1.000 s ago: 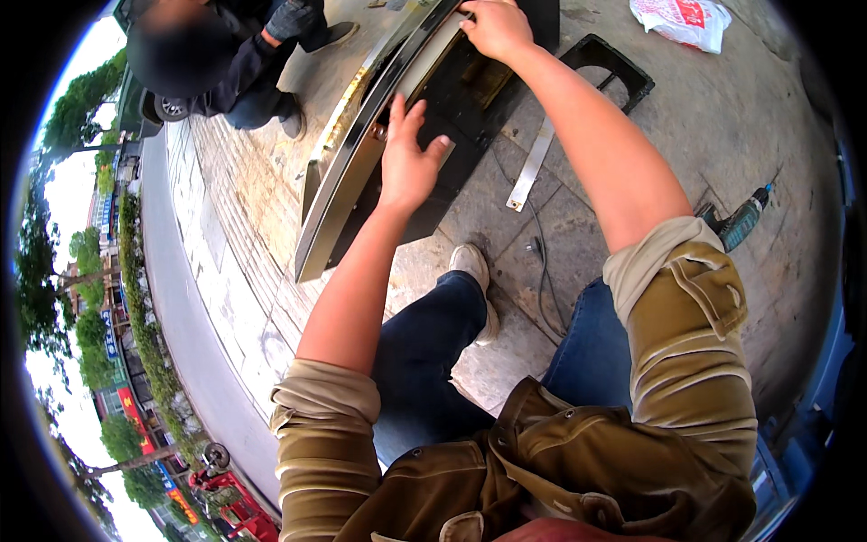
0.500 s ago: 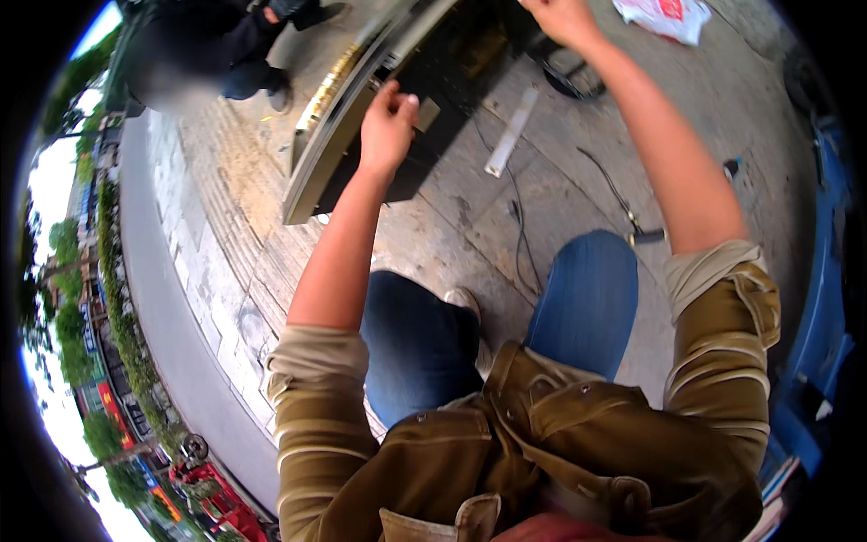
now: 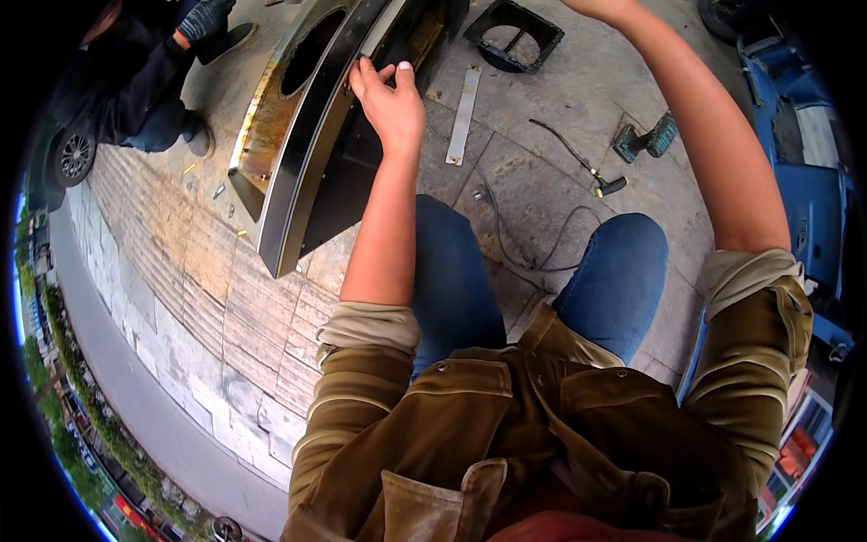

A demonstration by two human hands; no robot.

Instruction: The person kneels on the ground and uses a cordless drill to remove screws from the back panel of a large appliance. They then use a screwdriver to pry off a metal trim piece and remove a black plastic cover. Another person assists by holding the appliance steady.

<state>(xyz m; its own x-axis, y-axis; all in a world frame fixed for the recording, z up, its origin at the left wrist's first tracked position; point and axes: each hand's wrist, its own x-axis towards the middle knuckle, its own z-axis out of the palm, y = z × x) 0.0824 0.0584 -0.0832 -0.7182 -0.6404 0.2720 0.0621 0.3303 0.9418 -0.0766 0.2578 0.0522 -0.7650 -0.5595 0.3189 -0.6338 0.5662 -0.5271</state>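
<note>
A large metal appliance housing (image 3: 312, 172), like a range hood, stands tilted at the upper middle, with a dark interior, a brown-stained side and a round opening. My left hand (image 3: 390, 107) is at its near rim: the fingertips touch the metal edge, and the thumb stands apart from them. Only the wrist side of my right hand (image 3: 603, 7) shows at the top edge; its fingers are out of the picture, so what it touches is hidden. Nearest below it lies a black square frame (image 3: 513, 38) with a round hole, on the paving.
On the paving lie a pale metal strip (image 3: 464, 116), a thin cable (image 3: 506, 244), a short hose with a black handle (image 3: 610, 186) and a teal cordless drill (image 3: 647, 138). A person in dark clothes and gloves (image 3: 135, 95) crouches at left. A blue vehicle (image 3: 804, 194) stands right.
My view has shifted, bringing the drill and the whole black frame into sight. My left hand's fingers have spread from a closer curl, and my right hand has slipped mostly out at the top.
</note>
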